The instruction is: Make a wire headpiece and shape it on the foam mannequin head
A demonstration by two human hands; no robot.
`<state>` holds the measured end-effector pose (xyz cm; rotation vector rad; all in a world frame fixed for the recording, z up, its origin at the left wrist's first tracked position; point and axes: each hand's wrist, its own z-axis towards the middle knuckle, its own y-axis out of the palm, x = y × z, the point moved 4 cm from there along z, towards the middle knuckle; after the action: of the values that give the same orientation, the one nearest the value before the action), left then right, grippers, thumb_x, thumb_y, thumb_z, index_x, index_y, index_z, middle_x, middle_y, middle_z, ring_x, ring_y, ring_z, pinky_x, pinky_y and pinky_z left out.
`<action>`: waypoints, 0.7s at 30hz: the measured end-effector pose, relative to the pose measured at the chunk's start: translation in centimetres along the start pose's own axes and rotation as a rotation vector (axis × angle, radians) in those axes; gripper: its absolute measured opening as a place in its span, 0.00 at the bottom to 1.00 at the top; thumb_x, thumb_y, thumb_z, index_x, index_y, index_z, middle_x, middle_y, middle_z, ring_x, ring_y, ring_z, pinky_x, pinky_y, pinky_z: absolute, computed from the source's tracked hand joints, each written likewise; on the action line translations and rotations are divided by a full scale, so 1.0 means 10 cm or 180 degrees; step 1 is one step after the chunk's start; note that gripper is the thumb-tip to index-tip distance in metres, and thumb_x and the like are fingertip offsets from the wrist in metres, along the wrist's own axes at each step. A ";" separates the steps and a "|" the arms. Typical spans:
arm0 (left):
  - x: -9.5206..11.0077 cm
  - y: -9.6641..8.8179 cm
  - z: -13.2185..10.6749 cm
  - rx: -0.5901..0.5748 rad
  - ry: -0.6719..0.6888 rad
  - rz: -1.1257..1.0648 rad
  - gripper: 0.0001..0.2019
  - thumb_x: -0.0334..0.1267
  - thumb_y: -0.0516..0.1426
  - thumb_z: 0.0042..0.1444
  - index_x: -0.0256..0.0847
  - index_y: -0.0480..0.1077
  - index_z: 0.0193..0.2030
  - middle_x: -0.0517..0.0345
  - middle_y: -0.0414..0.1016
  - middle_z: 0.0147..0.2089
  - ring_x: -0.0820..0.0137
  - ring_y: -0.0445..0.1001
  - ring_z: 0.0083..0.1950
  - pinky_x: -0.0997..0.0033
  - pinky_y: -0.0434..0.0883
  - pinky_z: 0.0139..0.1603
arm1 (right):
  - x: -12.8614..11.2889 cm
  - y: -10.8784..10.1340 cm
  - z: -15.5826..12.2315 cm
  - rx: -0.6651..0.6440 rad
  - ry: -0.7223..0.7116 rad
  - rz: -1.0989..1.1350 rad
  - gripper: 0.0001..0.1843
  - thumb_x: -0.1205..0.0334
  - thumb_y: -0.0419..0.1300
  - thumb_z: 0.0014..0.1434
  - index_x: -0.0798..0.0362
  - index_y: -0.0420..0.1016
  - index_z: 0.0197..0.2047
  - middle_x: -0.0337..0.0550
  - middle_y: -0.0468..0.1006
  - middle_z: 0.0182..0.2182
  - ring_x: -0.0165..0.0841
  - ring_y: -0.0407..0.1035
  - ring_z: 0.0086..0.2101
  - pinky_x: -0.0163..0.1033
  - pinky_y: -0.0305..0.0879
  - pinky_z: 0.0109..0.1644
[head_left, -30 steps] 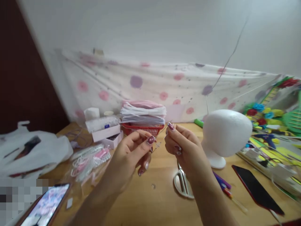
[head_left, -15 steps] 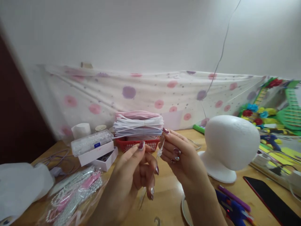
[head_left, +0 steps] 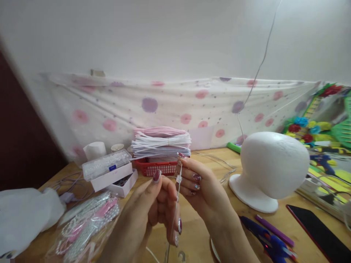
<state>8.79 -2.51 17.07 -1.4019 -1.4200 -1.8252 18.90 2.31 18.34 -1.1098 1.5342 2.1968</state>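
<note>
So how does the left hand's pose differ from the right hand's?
The right hand pinches the thin strand near its top; the left hand has its fingers curled by the lower part. The right hand's thumb tip sits higher in view than the left hand's. Both hands are bare, with painted nails.

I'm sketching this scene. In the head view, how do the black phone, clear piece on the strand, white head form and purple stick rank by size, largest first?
White head form
Black phone, partly out of frame
Purple stick
Clear piece on the strand
</note>
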 end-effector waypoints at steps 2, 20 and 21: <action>0.01 0.00 -0.01 -0.0085 -0.0172 0.0068 0.23 0.57 0.52 0.63 0.38 0.69 0.30 0.60 0.75 0.21 0.76 0.72 0.21 0.79 0.68 0.25 | 0.00 0.00 -0.01 0.0069 -0.0021 0.0020 0.25 0.62 0.71 0.46 0.51 0.53 0.20 0.22 0.48 0.13 0.17 0.35 0.15 0.26 0.35 0.16; 0.17 -0.38 0.05 0.0651 0.0816 0.2520 0.18 0.55 0.53 0.62 0.43 0.75 0.35 0.57 0.75 0.36 0.64 0.72 0.44 0.68 0.66 0.47 | -0.02 -0.07 0.03 0.0234 0.0009 0.0031 0.26 0.63 0.72 0.44 0.51 0.54 0.21 0.21 0.49 0.13 0.18 0.35 0.16 0.26 0.35 0.16; 0.16 -0.39 0.07 0.0499 0.0790 0.2452 0.20 0.54 0.53 0.63 0.42 0.74 0.31 0.58 0.73 0.31 0.66 0.70 0.38 0.69 0.66 0.43 | -0.02 -0.07 0.02 0.0207 0.0018 0.0033 0.26 0.63 0.72 0.44 0.51 0.53 0.21 0.21 0.49 0.13 0.18 0.35 0.16 0.26 0.35 0.16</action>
<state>5.39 -0.02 16.71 -1.3268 -0.7215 -1.2913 19.33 2.84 18.02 -1.0918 1.6054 2.1360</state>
